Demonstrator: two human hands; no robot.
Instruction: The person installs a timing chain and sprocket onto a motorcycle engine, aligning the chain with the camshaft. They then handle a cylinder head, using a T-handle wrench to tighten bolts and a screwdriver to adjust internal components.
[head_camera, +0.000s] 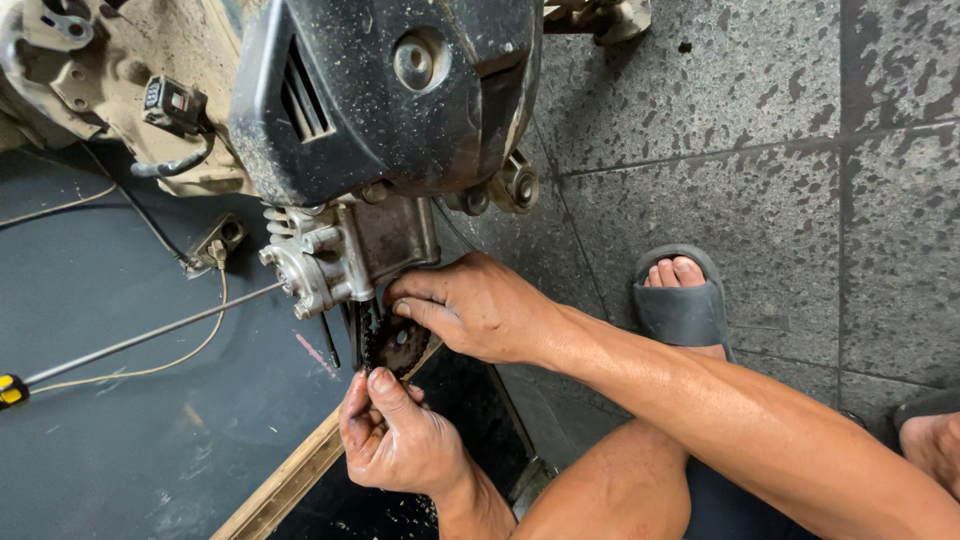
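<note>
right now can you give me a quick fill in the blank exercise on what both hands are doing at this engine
1. The left hand pinches the lower end of a greasy ____ that hangs from the engine.
2. The right hand rests its fingertips on the engine, ____ the left hand.
3. A screwdriver with a yellow and black handle lies on the dark ____.
4. A foot in a grey ____ stands on the stone floor.

Missing words: chain; above; mat; sandal

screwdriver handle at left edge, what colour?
Yellow and black; the screwdriver handle shows only in the head view, mostly cut off.
</note>
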